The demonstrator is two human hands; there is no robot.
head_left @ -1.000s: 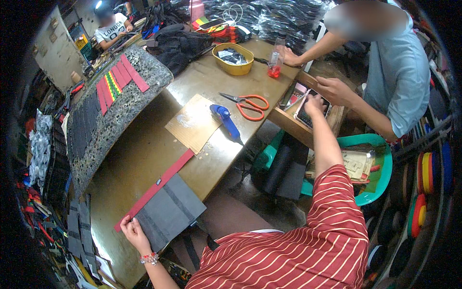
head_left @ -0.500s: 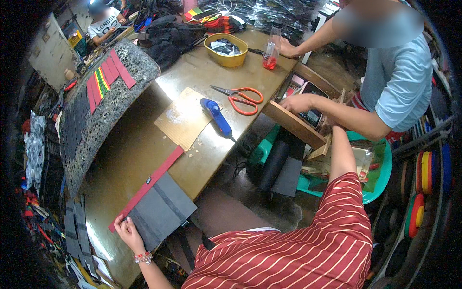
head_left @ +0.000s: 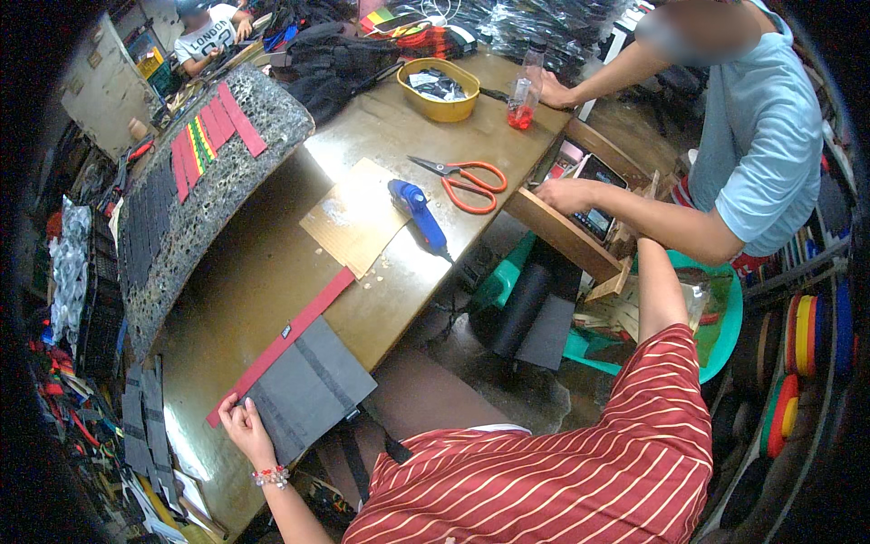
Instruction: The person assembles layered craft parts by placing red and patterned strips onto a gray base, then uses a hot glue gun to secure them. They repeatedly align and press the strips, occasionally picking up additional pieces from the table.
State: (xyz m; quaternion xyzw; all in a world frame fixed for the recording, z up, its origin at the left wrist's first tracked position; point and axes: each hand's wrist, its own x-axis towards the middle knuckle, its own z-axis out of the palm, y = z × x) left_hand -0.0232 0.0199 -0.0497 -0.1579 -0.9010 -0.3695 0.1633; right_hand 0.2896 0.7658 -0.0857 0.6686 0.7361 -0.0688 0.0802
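On the brown table, a dark grey rectangular panel (head_left: 313,385) lies along a long red strap (head_left: 294,335) with a small black label. My left hand (head_left: 246,431) grips the panel's near-left corner, its bent fingers resting by the strap's end. My right forearm (head_left: 659,290) reaches toward the open wooden drawer (head_left: 566,231); a co-worker's arm and the drawer mostly hide that hand, so its fingers cannot be read. A person in a light blue shirt (head_left: 775,172) has one hand (head_left: 566,195) in the drawer, where a dark device (head_left: 594,222) shows.
Orange-handled scissors (head_left: 471,186), a blue glue gun (head_left: 419,218) and a tan board (head_left: 349,213) lie on the table. Farther back stand a yellow tub (head_left: 439,100) and a bottle (head_left: 523,100). Beneath the drawer sits a green basin (head_left: 720,335). A stone-patterned surface (head_left: 245,150) bears red and black strips.
The whole view has shifted slightly to the right. My left hand stays at the panel's corner, its fingers a little more bent. The right arm still reaches to the drawer.
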